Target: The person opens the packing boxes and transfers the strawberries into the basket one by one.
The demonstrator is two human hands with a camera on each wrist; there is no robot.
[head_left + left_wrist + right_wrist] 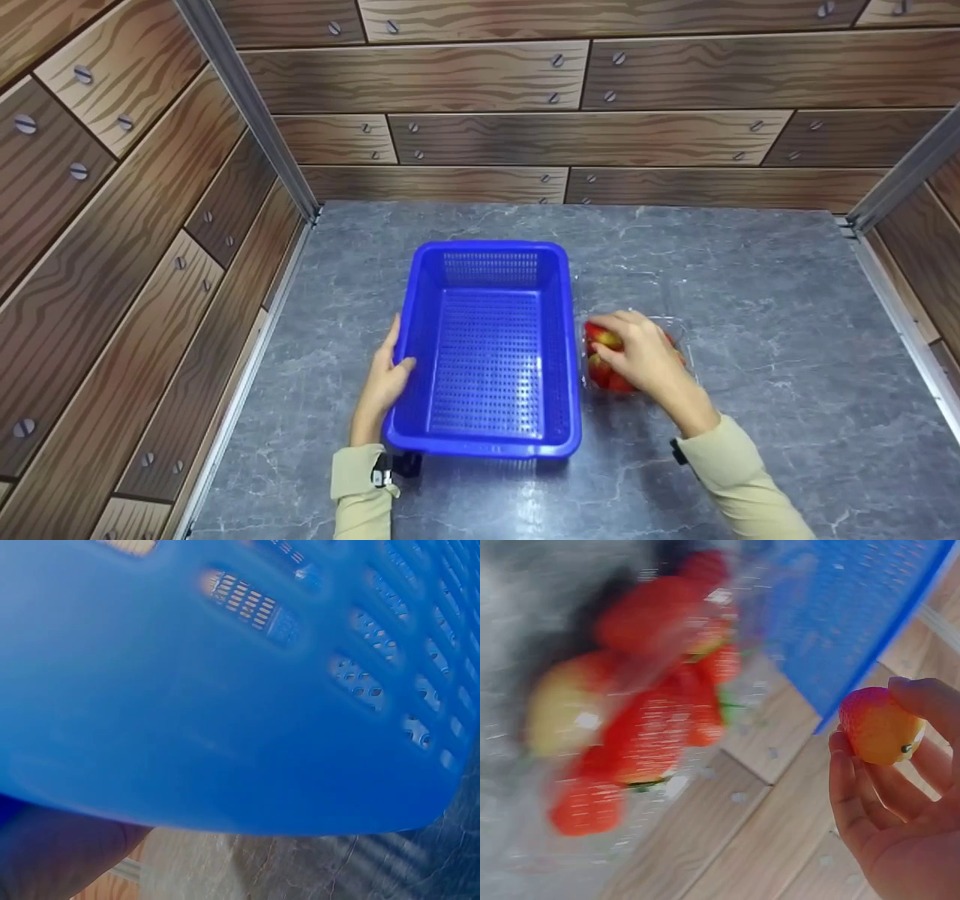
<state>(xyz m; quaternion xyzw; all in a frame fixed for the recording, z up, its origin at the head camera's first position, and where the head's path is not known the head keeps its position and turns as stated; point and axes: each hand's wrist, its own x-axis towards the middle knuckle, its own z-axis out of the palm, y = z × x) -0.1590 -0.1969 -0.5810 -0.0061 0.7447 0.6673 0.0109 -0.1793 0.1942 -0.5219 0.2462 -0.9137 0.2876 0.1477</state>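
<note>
My left hand point(385, 381) grips the left rim of a blue plastic basket point(487, 447), its thumb over the edge and fingers along the outer wall. The basket has slotted sides and a perforated floor with nothing lying on it. Its slotted outer wall point(210, 735) fills most of the left wrist view. Between thumb and fingertips, my right hand point(651, 358) holds a red-and-yellow strawberry point(883, 726) with a small green stem spot. That hand is over a clear plastic box point(679, 328) with several more red and yellow strawberries point(652, 720), blurred in the right wrist view.
The box stands close to the basket's right side on a grey marbled tabletop point(787, 337). Wood-patterned panels point(480, 82) wall in the back and both sides, with metal strips point(259, 97) at the corners.
</note>
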